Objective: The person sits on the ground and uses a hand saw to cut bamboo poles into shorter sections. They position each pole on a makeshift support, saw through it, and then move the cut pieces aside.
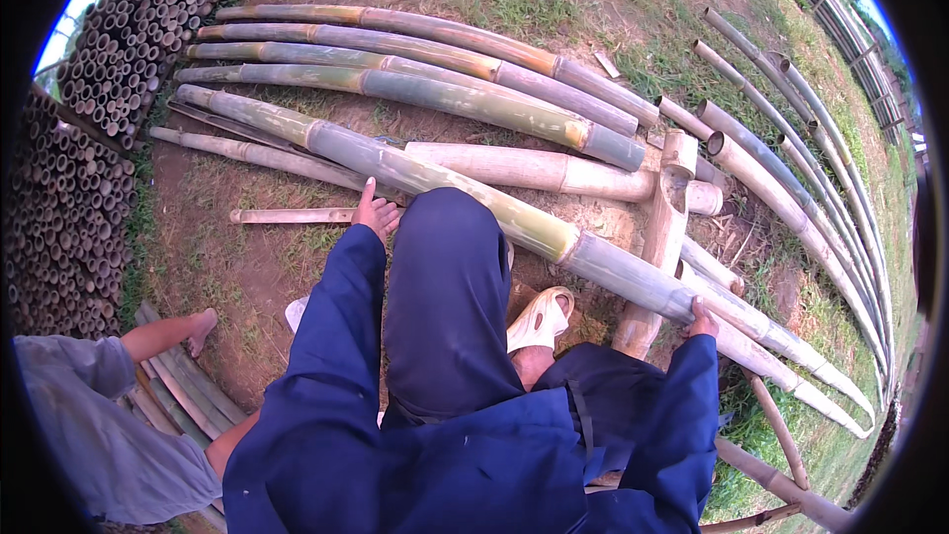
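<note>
A thick green-grey bamboo pole [534, 227] slants across in front of me, from the far left down to the right. My right hand [703, 318] is closed at its right end, some fingers hidden behind my knuckles. Beside the pole's near edge, my left hand [377, 214] is open, thumb up and fingers stretched out, holding nothing. My raised knee, in dark blue cloth, hides a bit of the pole's near side. Under the right part of the pole stands a pale notched bamboo post [660, 237]; a thick pale bamboo length [524, 168] lies behind.
Several green bamboo poles [395, 84] lie side by side beyond. More long poles [801, 188] spread to the right. A thin bamboo piece [287, 216] lies left of my left hand. At lower left sits another person [119, 415]; cut bamboo stacks [74, 208] rise behind.
</note>
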